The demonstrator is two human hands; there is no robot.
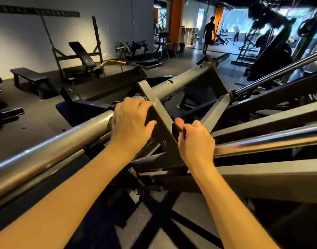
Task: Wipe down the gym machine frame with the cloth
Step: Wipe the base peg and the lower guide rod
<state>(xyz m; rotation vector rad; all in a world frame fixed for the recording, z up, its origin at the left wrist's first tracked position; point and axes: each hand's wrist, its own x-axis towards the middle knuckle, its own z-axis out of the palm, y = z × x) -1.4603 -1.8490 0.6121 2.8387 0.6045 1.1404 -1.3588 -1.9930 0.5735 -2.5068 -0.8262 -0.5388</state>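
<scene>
The gym machine frame [163, 121] is grey steel, with a flat bar crossing a round tube [181, 78] in the middle of the view. My left hand [130, 123] lies over the flat bar's left side, fingers curled over its top edge and thumb on its face, with dark cloth [149, 115] under the palm. My right hand [193, 139] is just right of the bar, its thumb and curled fingers pinching another dark bit of cloth [176, 129]. Most of the cloth is hidden behind the bar and in shadow.
A shiny chrome bar [46, 155] runs off to the lower left and another [271, 139] to the right. Benches [28, 76] and racks stand along the left wall. A person [209, 33] walks far back in the room.
</scene>
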